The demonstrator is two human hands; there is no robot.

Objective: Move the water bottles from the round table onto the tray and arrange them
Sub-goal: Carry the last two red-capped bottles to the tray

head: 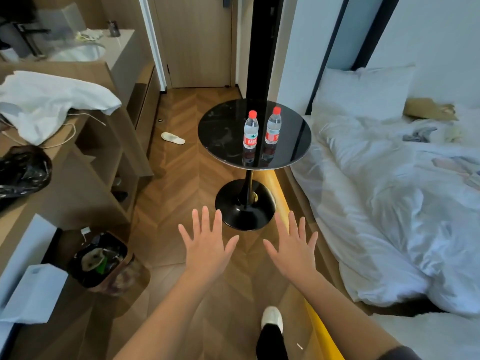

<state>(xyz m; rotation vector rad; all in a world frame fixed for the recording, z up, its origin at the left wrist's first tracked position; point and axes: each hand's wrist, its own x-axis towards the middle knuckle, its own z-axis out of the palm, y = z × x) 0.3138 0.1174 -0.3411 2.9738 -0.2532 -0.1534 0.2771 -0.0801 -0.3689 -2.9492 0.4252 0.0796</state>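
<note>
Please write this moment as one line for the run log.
stage: start | left hand: open, empty | right hand: open, empty | water bottles: two, upright on round table | tray: not in view

Head view, angled forward and down, hands near, round table [223, 141] beyond

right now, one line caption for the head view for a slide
Both hands, left and right, spread open and empty before a round black table holding two upright red-capped water bottles.

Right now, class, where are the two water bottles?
In the head view, both water bottles stand upright, side by side, right of centre on the round black table, beside the bed.
</note>
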